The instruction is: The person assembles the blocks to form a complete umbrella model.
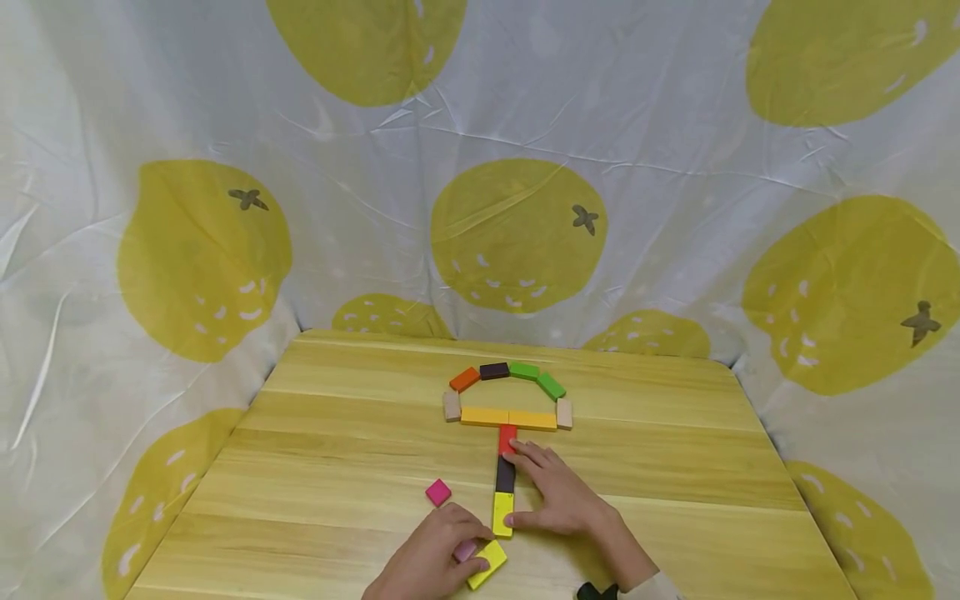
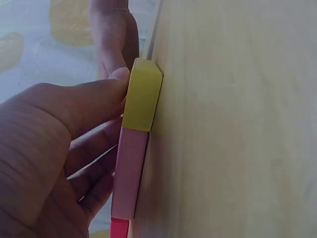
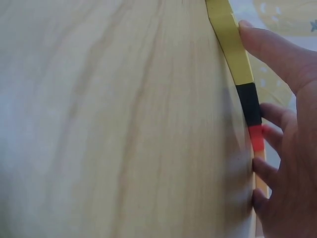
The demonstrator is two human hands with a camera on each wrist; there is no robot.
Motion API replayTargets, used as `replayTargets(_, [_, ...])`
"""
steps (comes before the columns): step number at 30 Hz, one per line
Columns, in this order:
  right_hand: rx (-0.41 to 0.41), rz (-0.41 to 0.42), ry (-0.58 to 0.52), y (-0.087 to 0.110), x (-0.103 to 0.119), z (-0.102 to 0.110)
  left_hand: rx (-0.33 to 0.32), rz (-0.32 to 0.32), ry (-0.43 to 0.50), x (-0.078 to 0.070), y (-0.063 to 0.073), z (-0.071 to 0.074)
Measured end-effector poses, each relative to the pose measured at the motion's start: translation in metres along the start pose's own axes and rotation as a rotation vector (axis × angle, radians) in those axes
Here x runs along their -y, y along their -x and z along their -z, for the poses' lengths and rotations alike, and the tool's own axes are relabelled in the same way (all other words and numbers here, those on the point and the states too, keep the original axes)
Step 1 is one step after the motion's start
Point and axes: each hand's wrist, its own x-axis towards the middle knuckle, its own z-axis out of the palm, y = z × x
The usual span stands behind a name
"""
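My left hand point(image 1: 431, 554) is low in the head view, with its thumb and index finger at a loose yellow block point(image 1: 491, 562) that lies at an angle. Under those fingers a light purple block point(image 1: 465, 550) partly shows; in the left wrist view it appears beside the yellow block point(image 2: 142, 96). My right hand point(image 1: 558, 496) rests along an upright row of blocks: its fingertips touch near the red block point(image 1: 507, 438) and black block point(image 1: 506, 475), and its thumb touches the yellow block point(image 1: 502, 512) below them.
Two orange blocks point(image 1: 486, 416) form a bar above the row. Over it arch two pale wooden blocks point(image 1: 452, 407), an orange-red block point(image 1: 464, 379), a dark block point(image 1: 494, 371) and two green blocks point(image 1: 523, 371). A magenta block point(image 1: 438, 492) lies left, on the wooden table point(image 1: 337, 467).
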Motion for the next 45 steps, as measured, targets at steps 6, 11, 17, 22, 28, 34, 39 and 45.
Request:
replayTargets(6, [-0.002,0.006,-0.006,-0.0001,-0.0003,-0.0002,-0.016,0.026,-0.090,0.0048,0.0005,0.0009])
replayTargets(11, [-0.004,0.012,0.000,-0.0002,-0.0009,-0.0008,0.023,0.029,-0.121,0.0080,0.0010,0.0040])
replayTargets(17, [0.000,0.019,-0.005,-0.0003,-0.0016,-0.0008,0.029,-0.039,-0.121,0.0073,0.0012,0.0049])
replayTargets(22, [0.001,0.019,0.000,-0.0004,-0.0020,-0.0011,0.016,-0.091,-0.136,0.0072,0.0014,0.0032])
replayTargets(28, [-0.005,0.020,-0.007,-0.0001,-0.0017,-0.0006,-0.034,-0.152,-0.121,0.0063,0.0012,0.0008])
replayTargets(34, [-0.007,0.018,-0.019,0.0006,-0.0012,-0.0005,-0.026,-0.136,-0.103,0.0047,0.0009,-0.0002])
replayTargets(39, [-0.022,0.041,-0.020,0.0013,-0.0004,0.0000,-0.007,-0.118,-0.101,0.0050,0.0004,-0.0011])
replayTargets(45, [-0.013,0.031,-0.017,0.0012,0.0000,-0.0003,0.015,-0.101,-0.085,0.0056,0.0006,0.0001])
